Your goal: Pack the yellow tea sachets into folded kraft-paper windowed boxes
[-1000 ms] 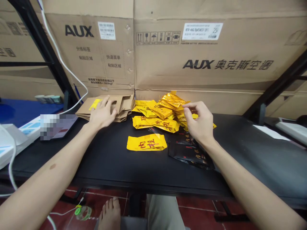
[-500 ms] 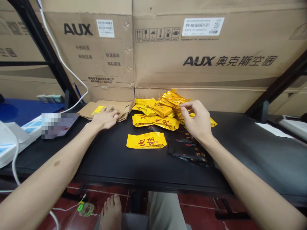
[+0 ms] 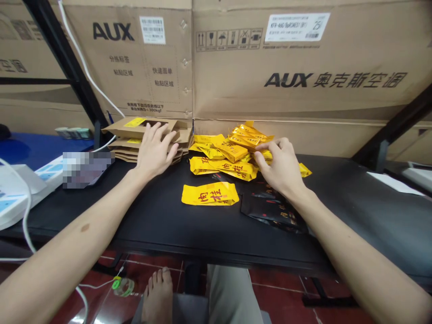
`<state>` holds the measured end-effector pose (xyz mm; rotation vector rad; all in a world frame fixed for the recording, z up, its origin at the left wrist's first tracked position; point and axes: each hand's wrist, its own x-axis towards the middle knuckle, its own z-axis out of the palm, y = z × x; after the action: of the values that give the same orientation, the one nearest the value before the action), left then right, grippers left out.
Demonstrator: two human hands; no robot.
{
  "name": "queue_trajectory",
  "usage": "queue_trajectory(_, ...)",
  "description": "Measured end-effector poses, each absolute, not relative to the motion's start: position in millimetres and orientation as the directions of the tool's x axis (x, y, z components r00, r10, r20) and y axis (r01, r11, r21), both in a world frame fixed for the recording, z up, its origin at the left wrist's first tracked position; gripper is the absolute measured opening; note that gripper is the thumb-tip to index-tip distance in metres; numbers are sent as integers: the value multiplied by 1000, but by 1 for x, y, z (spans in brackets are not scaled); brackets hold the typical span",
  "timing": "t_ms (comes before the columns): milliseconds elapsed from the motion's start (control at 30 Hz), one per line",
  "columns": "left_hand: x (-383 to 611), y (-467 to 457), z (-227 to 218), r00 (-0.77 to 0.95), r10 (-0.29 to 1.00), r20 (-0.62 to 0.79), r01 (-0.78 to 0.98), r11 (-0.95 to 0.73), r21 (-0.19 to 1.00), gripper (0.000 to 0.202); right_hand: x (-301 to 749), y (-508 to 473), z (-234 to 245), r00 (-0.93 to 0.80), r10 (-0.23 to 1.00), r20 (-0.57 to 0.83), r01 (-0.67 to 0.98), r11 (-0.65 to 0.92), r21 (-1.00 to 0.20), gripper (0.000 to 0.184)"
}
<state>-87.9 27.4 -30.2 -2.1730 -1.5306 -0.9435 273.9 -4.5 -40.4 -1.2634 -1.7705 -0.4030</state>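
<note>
Risen off the card, my left hand (image 3: 154, 152) spread open against the kraft card stack (image 3: 118, 130), its top sheet lifted; my right hand (image 3: 277, 164) curled at the yellow 肉桂 sachets (image 3: 232, 150) on the black table (image 3: 168, 225), its hold unclear. A hasty pull could scatter that slippery heap below the AUX carton (image 3: 303, 108).

Glossy yellow sachets (image 3: 209, 194) carry large red characters, and the black packets (image 3: 273, 209) beside them show red markings. The kraft-brown card sleeves (image 3: 116, 131) have yellow labels, the black tabletop (image 3: 168, 229) is plain, and the tan cartons (image 3: 286, 103) bear black AUX lettering.
</note>
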Motion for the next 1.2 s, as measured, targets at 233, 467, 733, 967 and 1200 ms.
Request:
queue_trajectory(233,-58,17,-38,491,659,570,716,-678,167,33,274,-5,-41,-39,559,828,884,406,-233,25)
queue_trajectory(467,-60,20,-43,484,668,565,702,-682,206,34,272,-2,-46,-89,656,749,885,398,-243,38)
queue_trajectory(733,-65,25,-39,417,670,614,711,-662,239,31,268,-6,-43,-68,682,728,897,362,-255,41)
queue_trajectory(967,-64,25,-41,404,680,612,702,-660,269,29,268,-8,-41,-53,693,719,905,337,-258,43)
queue_trajectory(1200,-64,24,-41,398,681,615,694,-661,284,29,267,-8,-41,-52,690,722,901,344,-264,41)
